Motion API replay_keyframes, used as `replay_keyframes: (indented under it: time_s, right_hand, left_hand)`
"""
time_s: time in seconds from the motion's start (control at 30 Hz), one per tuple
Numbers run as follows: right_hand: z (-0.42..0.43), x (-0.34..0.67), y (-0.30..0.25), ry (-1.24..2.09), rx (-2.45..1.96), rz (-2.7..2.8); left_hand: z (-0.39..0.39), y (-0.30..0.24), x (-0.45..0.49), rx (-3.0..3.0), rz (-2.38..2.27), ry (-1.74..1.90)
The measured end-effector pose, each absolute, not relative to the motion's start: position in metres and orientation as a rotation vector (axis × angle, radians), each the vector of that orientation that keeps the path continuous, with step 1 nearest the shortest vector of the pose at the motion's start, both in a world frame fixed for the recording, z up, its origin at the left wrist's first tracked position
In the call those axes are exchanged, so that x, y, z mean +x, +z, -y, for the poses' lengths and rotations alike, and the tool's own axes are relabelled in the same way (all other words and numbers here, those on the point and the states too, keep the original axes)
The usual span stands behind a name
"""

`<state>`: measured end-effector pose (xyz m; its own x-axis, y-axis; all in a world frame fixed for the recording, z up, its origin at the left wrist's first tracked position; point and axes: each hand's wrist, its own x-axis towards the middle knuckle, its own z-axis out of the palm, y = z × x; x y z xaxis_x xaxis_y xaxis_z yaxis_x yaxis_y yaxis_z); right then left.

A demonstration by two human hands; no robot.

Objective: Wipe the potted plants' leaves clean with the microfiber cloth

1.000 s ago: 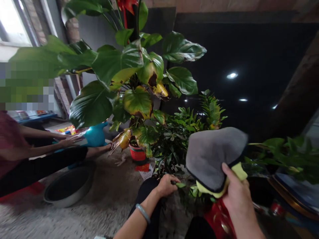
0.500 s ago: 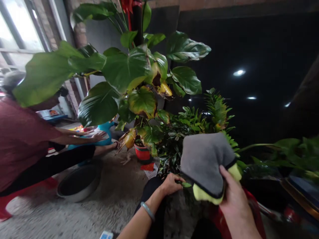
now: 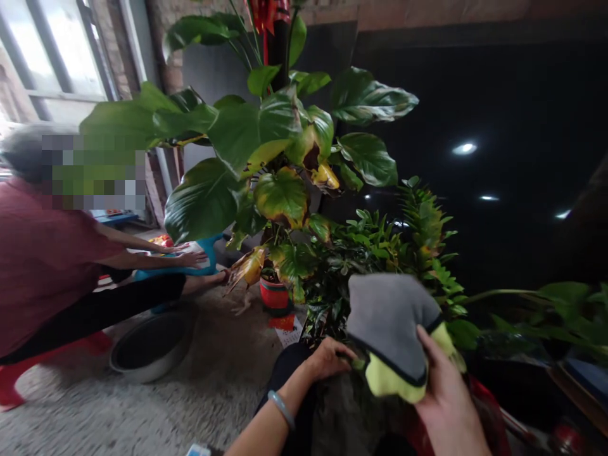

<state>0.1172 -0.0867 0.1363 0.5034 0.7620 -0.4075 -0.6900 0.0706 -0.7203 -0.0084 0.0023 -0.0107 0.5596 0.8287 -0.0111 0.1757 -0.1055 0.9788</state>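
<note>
A folded cloth (image 3: 392, 323), grey on one face and yellow-green on the other with dark edging, is in my right hand (image 3: 446, 383). The thumb lies on its grey side; the other fingers are hidden behind. My left hand (image 3: 329, 359), with a pale bangle at the wrist, pinches a small green leaf (image 3: 360, 364) low beside the cloth. Its stem is hard to make out. Just behind both hands grows a bushy plant (image 3: 332, 278) with small dark leaves. I cannot tell whether the cloth touches the leaf.
A tall plant (image 3: 256, 130) with broad, partly yellowed leaves stands behind, near a red pot (image 3: 274, 294). At left a person in a red shirt (image 3: 45, 266) sits on a red stool (image 3: 14, 380), beside a grey basin (image 3: 152, 354). More foliage (image 3: 565, 301) hangs at right.
The view has shifted a little, so the plants sit further right. The cloth is slightly lower in view, and less of the leaf shows at my left fingers.
</note>
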Motion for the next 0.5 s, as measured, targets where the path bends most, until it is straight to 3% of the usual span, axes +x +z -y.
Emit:
replay_keyframes:
  time_s: [0.13,0.33,0.5]
  right_hand:
    - [0.045,0.115,0.165,1.103,-0.94,0.155]
    - [0.066,0.085,0.096,1.343,-1.133,0.199]
    - [0.082,0.102,0.123,1.131,-1.081,0.181]
  left_hand:
    - [-0.003,-0.014,-0.01,1.472,-0.927,0.625]
    - [-0.02,-0.02,-0.026,1.153,-1.088,0.923]
    - [-0.027,-0.005,-0.042,0.553,-0.94,1.238]
